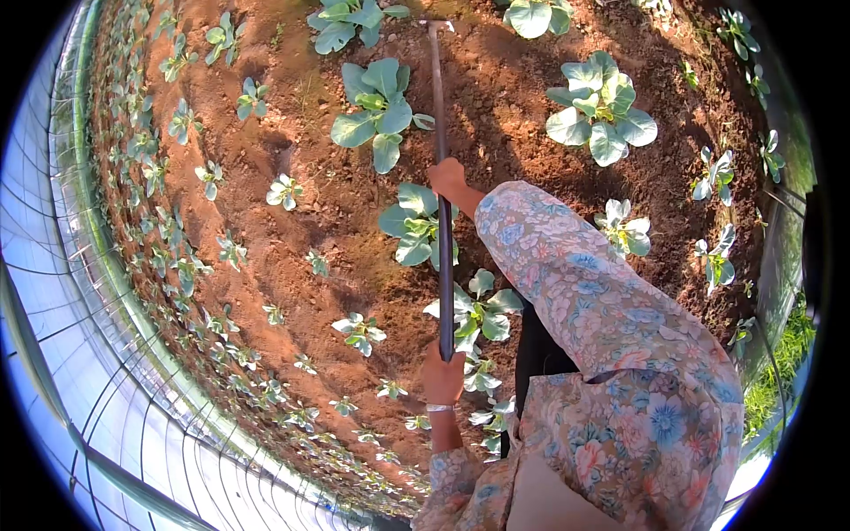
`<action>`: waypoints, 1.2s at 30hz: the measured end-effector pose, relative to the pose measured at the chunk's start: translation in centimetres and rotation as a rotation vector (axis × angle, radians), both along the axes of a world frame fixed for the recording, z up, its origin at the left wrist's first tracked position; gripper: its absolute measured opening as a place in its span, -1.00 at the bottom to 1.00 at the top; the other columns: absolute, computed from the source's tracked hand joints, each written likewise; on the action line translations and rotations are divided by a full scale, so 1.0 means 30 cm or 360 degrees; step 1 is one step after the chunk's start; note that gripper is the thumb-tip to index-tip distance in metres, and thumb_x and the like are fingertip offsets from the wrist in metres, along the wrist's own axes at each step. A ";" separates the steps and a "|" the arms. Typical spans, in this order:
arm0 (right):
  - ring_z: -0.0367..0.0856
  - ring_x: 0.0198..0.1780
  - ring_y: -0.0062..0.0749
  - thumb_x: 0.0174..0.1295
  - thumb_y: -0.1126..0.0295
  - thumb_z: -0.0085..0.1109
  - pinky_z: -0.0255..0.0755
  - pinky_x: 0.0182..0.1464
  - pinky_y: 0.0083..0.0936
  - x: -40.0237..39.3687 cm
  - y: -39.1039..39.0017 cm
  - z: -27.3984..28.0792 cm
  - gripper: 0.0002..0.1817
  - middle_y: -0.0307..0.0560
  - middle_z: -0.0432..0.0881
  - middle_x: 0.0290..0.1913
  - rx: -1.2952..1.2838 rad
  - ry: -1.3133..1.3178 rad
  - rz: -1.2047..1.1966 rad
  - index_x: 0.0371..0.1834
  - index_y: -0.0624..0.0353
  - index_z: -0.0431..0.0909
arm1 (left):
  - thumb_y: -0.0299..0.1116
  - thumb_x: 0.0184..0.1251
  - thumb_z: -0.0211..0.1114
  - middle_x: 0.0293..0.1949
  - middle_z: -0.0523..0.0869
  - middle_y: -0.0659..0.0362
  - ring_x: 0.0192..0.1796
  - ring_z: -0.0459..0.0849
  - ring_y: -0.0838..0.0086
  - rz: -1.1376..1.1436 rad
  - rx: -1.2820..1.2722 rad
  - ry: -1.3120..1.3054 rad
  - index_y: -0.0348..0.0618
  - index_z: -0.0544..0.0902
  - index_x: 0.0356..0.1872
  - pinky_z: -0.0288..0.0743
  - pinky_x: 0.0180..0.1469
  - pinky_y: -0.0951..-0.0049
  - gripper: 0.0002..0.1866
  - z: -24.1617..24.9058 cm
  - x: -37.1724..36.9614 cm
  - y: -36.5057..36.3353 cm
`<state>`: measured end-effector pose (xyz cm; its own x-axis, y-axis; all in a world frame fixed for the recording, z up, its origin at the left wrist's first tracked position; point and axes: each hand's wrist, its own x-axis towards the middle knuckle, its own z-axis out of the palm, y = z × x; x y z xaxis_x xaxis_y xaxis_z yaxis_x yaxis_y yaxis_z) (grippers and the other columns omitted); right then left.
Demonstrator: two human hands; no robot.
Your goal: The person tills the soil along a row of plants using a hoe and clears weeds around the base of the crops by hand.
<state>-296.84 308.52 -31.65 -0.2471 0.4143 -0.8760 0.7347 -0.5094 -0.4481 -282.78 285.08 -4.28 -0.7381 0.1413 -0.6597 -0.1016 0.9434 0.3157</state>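
Note:
A long-handled hoe [446,257] runs nearly straight up the head view. Its small metal head [436,25] rests at the soil near the top, between leafy plants. My right hand [450,177] is closed around the middle of the handle, with the arm reaching in from the right in a floral sleeve. Lower down, my left hand [443,376] grips the handle's near end; a pale band circles that wrist. Close to the left of the shaft grows a broad-leaved plant [379,111]. Another plant [416,226] is partly covered by the handle below my right hand.
Reddish-brown soil [292,230] carries rows of young plants on both sides. A large plant [602,108] stands right of the hoe, and a smaller one [478,311] grows near my left hand. Curved greenhouse sheeting [106,354] borders the left; green grass [770,372] shows at right.

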 end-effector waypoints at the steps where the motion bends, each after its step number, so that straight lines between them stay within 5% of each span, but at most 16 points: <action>1: 0.63 -0.60 -0.23 0.18 0.33 0.13 0.52 -0.61 -0.40 0.032 -0.090 0.029 -0.63 0.08 0.55 -0.68 0.0224 -0.0085 0.0309 -0.27 0.57 0.42 | -0.33 -0.05 0.25 -0.62 0.47 0.08 -0.58 0.45 0.32 -0.0033 -0.0050 0.0058 -0.23 0.51 -0.39 0.34 -0.47 0.33 -0.77 0.051 0.044 -0.061; 3: 0.61 -0.62 -0.24 0.17 0.36 0.13 0.49 -0.65 -0.40 0.139 -0.231 0.022 -0.61 0.13 0.59 -0.56 0.0387 0.0305 0.0951 -0.24 0.61 0.36 | -0.32 -0.07 0.25 -0.60 0.50 0.04 -0.57 0.47 0.25 -0.0077 -0.0163 0.0079 -0.22 0.52 -0.40 0.36 -0.46 0.31 -0.78 0.170 0.103 -0.089; 6: 0.57 -0.67 -0.28 0.19 0.39 0.09 0.42 -0.70 -0.41 0.262 -0.290 0.260 -0.66 0.14 0.58 -0.51 -0.0363 0.0210 0.0177 -0.23 0.55 0.33 | -0.30 -0.09 0.26 -0.60 0.52 0.03 -0.57 0.50 0.23 0.0050 -0.0427 0.0006 -0.21 0.53 -0.41 0.38 -0.46 0.27 -0.77 0.318 0.268 -0.135; 9: 0.52 -0.71 -0.35 0.21 0.38 0.07 0.38 -0.70 -0.41 0.414 -0.339 0.371 -0.70 0.04 0.53 -0.60 -0.0373 0.0284 -0.0015 -0.28 0.48 0.31 | -0.24 -0.14 0.32 -0.55 0.61 0.02 -0.50 0.62 0.14 0.0184 -0.0456 -0.0181 -0.15 0.58 -0.25 0.46 -0.39 0.18 -0.64 0.373 0.434 -0.148; 15: 0.53 -0.68 -0.33 0.19 0.37 0.04 0.40 -0.63 -0.38 0.352 -0.155 0.175 -0.71 0.01 0.52 -0.63 0.0062 0.0288 -0.0040 -0.27 0.46 0.30 | -0.29 -0.01 0.27 -0.51 0.60 -0.04 -0.47 0.60 0.02 0.0071 -0.0142 -0.0205 -0.16 0.52 -0.16 0.45 -0.38 0.13 -0.65 0.178 0.347 -0.056; 18: 0.56 -0.67 -0.27 0.18 0.30 0.04 0.49 -0.52 -0.37 0.337 0.035 0.145 -0.66 -0.02 0.53 -0.74 0.0357 0.0212 0.0425 -0.42 0.48 0.51 | -0.30 0.03 0.26 -0.49 0.59 -0.08 -0.41 0.61 -0.01 -0.0066 -0.0026 -0.0274 -0.18 0.49 -0.14 0.45 -0.36 0.15 -0.65 0.104 0.263 0.036; 23: 0.58 -0.66 -0.26 0.17 0.25 0.03 0.52 -0.48 -0.35 0.437 -0.249 0.010 -0.57 -0.08 0.50 -0.81 0.0109 -0.0281 0.0241 -0.68 0.41 0.55 | -0.27 0.00 0.26 -0.45 0.61 -0.11 -0.38 0.61 -0.02 -0.0194 -0.0132 -0.0219 -0.15 0.49 -0.11 0.46 -0.34 0.14 -0.61 0.127 0.328 -0.250; 24: 0.58 -0.66 -0.25 0.19 0.25 0.01 0.50 -0.52 -0.35 0.460 -0.355 -0.052 -0.59 -0.04 0.53 -0.77 0.0236 -0.0217 0.0492 -0.57 0.45 0.56 | -0.27 -0.01 0.26 -0.45 0.61 -0.10 -0.39 0.62 -0.01 -0.0174 -0.0130 -0.0175 -0.15 0.50 -0.13 0.46 -0.36 0.14 -0.62 0.183 0.318 -0.310; 28: 0.44 -0.72 -0.25 0.25 0.26 -0.05 0.33 -0.61 -0.27 0.467 -0.559 0.319 -0.61 -0.02 0.47 -0.76 -0.0387 -0.0077 -0.0076 -0.57 0.43 0.46 | -0.32 -0.06 0.27 -0.59 0.59 0.00 -0.51 0.61 0.08 -0.0137 -0.0400 0.0005 -0.12 0.54 -0.21 0.44 -0.47 0.15 -0.69 0.423 0.336 -0.448; 29: 0.42 -0.71 -0.27 0.25 0.28 -0.05 0.32 -0.60 -0.26 0.492 -0.608 0.374 -0.64 -0.03 0.44 -0.76 -0.0456 -0.0037 -0.0078 -0.55 0.42 0.43 | -0.36 -0.10 0.28 -0.62 0.55 0.05 -0.58 0.55 0.27 -0.0003 -0.0431 -0.0026 -0.18 0.58 -0.25 0.42 -0.47 0.28 -0.70 0.481 0.371 -0.460; 32: 0.42 -0.69 -0.32 0.24 0.37 -0.03 0.31 -0.59 -0.25 0.655 -0.779 0.487 -0.75 -0.06 0.37 -0.72 -0.0573 0.0046 -0.0183 -0.46 0.37 0.33 | -0.37 -0.12 0.31 -0.62 0.55 0.09 -0.58 0.55 0.34 0.0161 -0.0441 -0.0116 -0.19 0.58 -0.26 0.42 -0.47 0.31 -0.69 0.585 0.564 -0.565; 34: 0.41 -0.73 -0.36 0.25 0.37 0.03 0.31 -0.70 -0.36 0.780 -0.895 0.391 -0.70 -0.06 0.42 -0.61 -0.0642 0.0052 -0.0019 -0.15 0.40 0.25 | -0.35 -0.12 0.26 -0.69 0.50 0.08 -0.65 0.52 0.29 0.0244 -0.0297 -0.0154 -0.15 0.53 -0.41 0.39 -0.55 0.32 -0.80 0.573 0.711 -0.651; 36: 0.43 -0.74 -0.33 0.20 0.37 0.06 0.28 -0.70 -0.33 0.856 -0.911 0.446 -0.74 -0.04 0.39 -0.69 -0.0404 -0.0016 0.0052 -0.39 0.38 0.29 | -0.36 -0.15 0.32 -0.69 0.50 0.12 -0.66 0.52 0.33 0.0380 -0.0214 -0.0097 -0.16 0.55 -0.37 0.41 -0.53 0.31 -0.74 0.502 0.862 -0.717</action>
<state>-271.17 281.19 -18.27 -0.2477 0.1730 -0.9533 0.7562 -0.5806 -0.3018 -256.93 263.58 10.78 -0.6982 -0.1239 -0.7051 -0.3412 0.9235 0.1755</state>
